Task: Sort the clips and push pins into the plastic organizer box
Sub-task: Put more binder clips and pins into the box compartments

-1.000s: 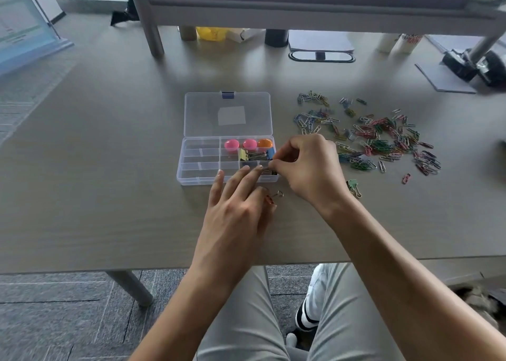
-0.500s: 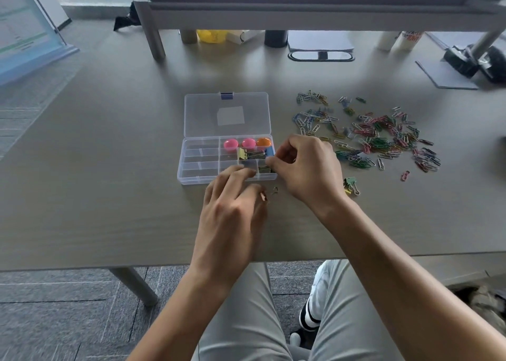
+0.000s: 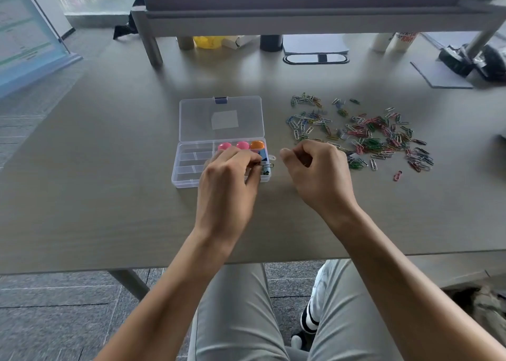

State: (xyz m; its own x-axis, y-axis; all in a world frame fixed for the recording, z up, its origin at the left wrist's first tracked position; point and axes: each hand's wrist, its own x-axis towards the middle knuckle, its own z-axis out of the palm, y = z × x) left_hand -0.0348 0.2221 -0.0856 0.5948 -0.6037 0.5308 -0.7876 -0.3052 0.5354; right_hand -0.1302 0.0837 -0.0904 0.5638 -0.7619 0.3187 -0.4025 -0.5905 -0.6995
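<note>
Left hand (image 3: 228, 180) over organizer box (image 3: 191, 166), fingers curled, pinching a small clip at the box's 3 o'clock edge. Right hand (image 3: 315, 174) loosely curled, contents can't tell. Paper clips (image 3: 367, 136) at 2 o'clock. Lid label (image 3: 224, 120) unreadable.

Clear glossy plastic organizer box (image 3: 191, 169) — matt wood-grain table (image 3: 109, 196) — coloured wire paper clips (image 3: 377, 139).
</note>
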